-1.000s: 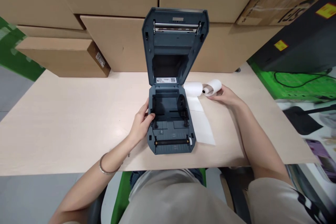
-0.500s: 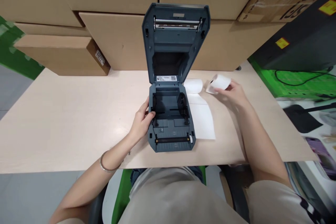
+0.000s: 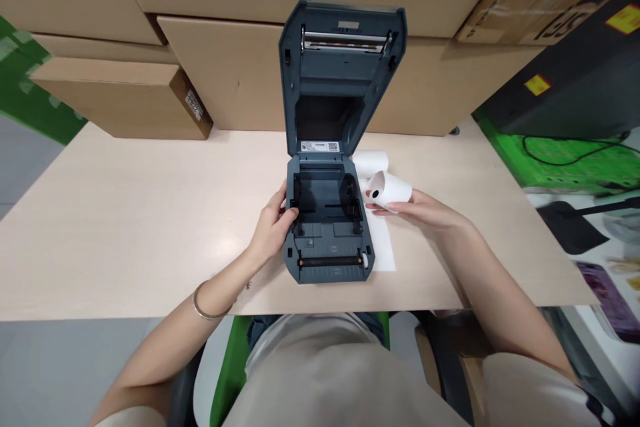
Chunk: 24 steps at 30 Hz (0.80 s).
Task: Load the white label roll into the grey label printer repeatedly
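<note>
A dark grey label printer [image 3: 330, 240] stands on the table with its lid [image 3: 345, 73] raised and its inner bay bare. My left hand [image 3: 273, 227] grips the printer's left side, thumb over the rim. To the right of the printer, my right hand [image 3: 417, 208] holds a small white paper roll [image 3: 393, 190], tilted, with a black spot at its near end. Behind it lies another white paper roll [image 3: 370, 163]. A white paper strip [image 3: 384, 250] lies flat on the table, partly hidden by the printer and the hand.
Large cardboard boxes [image 3: 225, 73] line the back of the table [image 3: 125, 233]. A flat carton [image 3: 115, 97] sits at the back left. On the right are a dark case [image 3: 565, 87], a green box with a black cable [image 3: 565, 163], and a phone [image 3: 610, 300].
My right hand has brought the small paper roll leftward and nearer, from the table's right side to just beside the printer. My left hand still grips the printer.
</note>
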{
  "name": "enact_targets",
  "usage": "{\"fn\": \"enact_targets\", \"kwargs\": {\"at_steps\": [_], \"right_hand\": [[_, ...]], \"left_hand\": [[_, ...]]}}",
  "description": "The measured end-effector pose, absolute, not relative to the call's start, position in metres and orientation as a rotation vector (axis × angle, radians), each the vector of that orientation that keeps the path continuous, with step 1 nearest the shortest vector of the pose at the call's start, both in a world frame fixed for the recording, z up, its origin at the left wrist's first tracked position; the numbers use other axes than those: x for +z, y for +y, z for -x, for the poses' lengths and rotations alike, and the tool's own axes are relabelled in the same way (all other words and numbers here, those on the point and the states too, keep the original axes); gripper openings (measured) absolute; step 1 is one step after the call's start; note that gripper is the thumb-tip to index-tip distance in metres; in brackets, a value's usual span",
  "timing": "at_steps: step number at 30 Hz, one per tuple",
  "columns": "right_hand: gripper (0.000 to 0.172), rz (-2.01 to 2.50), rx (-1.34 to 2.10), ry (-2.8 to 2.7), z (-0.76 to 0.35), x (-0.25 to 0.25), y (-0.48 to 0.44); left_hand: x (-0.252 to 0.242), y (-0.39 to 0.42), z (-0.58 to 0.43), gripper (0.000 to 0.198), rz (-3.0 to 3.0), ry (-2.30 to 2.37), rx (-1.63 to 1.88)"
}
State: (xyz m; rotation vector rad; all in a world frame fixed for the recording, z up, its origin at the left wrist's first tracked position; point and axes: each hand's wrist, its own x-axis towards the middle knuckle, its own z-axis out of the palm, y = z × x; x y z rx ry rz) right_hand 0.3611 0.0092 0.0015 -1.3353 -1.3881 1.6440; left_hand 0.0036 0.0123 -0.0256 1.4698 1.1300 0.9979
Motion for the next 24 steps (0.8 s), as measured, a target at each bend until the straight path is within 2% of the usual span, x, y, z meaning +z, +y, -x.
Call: {"fn": "enact_targets", "kwargs": {"at_steps": [2, 5, 11, 16, 20, 24], "right_hand": [[0.063, 1.316, 1.531, -1.374, -0.36, 0.01, 0.009], [0.058, 1.308, 1.173, -1.44, -0.343, 0.032, 0.009], [0.031, 1.295, 0.42, -2.265, -0.263, 0.048, 0.031], [0.023, 1.284, 0.351, -2.675, -0.231, 0.04, 0.047], [0.028, 1.229, 0.4, -2.627, -0.242, 0.04, 0.043], [0.031, 0.972, 0.388, -2.575, -0.257, 0.035, 0.025]], "left_hand": [[-0.026, 0.012, -0.004, 0.074, -1.466, 1.137, 0.999], [-0.025, 0.012, -0.004, 0.075, -1.463, 1.144, 0.999], [-0.026, 0.013, -0.003, 0.078, -1.478, 1.144, 0.992], [-0.027, 0.014, -0.003, 0.073, -1.498, 1.132, 0.992], [-0.03, 0.014, -0.002, 0.073, -1.533, 1.086, 1.009], [-0.032, 0.015, -0.002, 0.073, -1.53, 1.073, 1.013]]}}
